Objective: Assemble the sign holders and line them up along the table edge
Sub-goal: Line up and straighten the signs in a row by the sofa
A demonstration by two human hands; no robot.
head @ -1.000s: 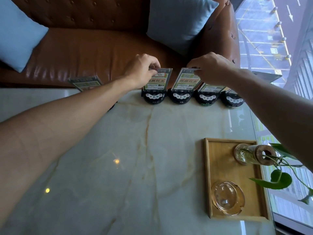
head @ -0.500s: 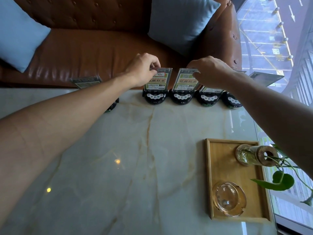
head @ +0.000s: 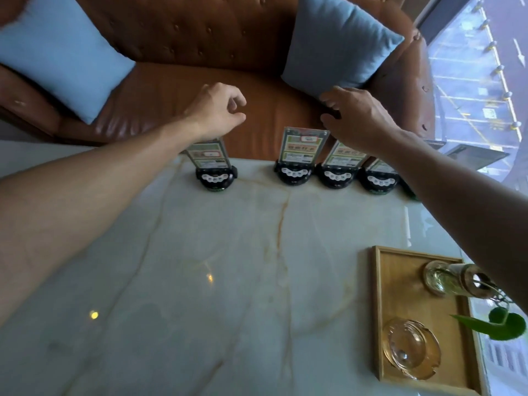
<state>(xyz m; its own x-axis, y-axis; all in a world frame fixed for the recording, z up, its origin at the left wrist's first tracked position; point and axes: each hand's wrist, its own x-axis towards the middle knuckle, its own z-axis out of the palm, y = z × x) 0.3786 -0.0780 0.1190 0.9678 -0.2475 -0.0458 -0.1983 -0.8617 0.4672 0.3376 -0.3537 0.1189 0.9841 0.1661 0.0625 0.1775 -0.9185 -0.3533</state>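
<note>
4 sign holders stand along the far edge of the marble table (head: 228, 281), from about 11 o'clock round to 1 o'clock. The leftmost sign holder (head: 213, 170) stands apart from the others; the second sign holder (head: 297, 158), third sign holder (head: 338, 167) and fourth sign holder (head: 378, 178) sit just beside each other in a row. Each is a black base with white buttons and a clear upright card slot holding a green printed card. Part of a further dark base shows under the right forearm, too hidden to tell.

The left hand (head: 217, 110) hangs above the leftmost holder with fingers curled loosely inward, holding nothing. The right hand (head: 357, 118) hovers over the third holder's top, fingers spread wide and empty.

At 4 o'clock a wooden tray (head: 400, 295) holds 2 things: a glass bottle (head: 445, 277) with a wooden neck and a green sprig coming out of it, at the tray's far end, and a clear glass ashtray (head: 410, 348) at its near end, empty as far as shows.

Beyond the table a brown leather sofa (head: 185, 92) carries 2 blue cushions, 1 at 10 o'clock (head: 60, 55) and 1 at 1 o'clock (head: 340, 44)
</note>
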